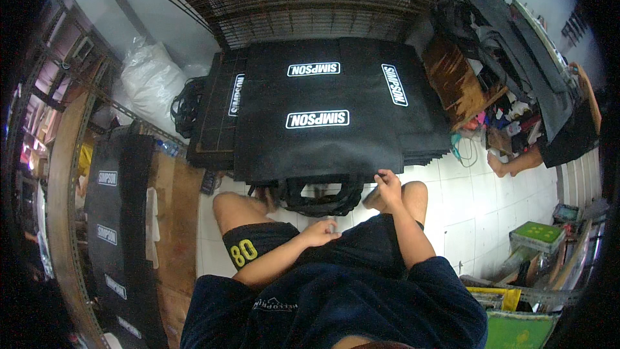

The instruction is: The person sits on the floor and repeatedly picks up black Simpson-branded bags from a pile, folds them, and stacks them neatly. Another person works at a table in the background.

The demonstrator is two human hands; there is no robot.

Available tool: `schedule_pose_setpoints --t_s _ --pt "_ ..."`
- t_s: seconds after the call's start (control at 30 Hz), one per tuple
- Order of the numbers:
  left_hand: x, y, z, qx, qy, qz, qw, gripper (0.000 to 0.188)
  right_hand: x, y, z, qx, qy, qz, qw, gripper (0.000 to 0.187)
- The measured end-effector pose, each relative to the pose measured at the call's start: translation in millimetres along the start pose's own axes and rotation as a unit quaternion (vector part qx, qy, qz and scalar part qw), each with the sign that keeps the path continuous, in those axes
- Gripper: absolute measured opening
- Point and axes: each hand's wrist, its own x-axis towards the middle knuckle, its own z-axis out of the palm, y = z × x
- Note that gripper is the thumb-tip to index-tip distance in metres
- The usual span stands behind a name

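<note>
In front of me lies a stack of black fabric bags (320, 94) with white printed labels, the top one overlapping others. Looped black handles (320, 197) hang from its near edge between my knees. My right hand (389, 189) is at the top bag's near right corner, thumb and fingers closed on its edge. Over my lap, nearer my body, is my left hand (320, 232), its fingers curled. A small greyish thing shows at its fingertips, too small to name.
Behind the stack stands a rusty wire rack (310, 0). More black bags (123, 220) lie along a wooden board on the left, near a white plastic sack (152, 74). To the right are a wooden box (455, 77), another person's bare leg (516, 163) and a green-lidded container (537, 234).
</note>
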Motion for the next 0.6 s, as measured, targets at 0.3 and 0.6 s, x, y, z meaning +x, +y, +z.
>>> schedule_pose_setpoints --t_s 0.3,0.6 --pt "-3.6 2.7 1.0 0.025 0.022 0.007 0.999 0.050 -3.3 -7.1 1.4 -0.052 0.007 -0.034 0.998 0.025" --pt "-3.0 -1.9 2.8 0.004 0.010 0.006 1.000 0.055 -6.2 -13.0 2.6 -0.034 -0.003 -0.006 0.999 0.027"
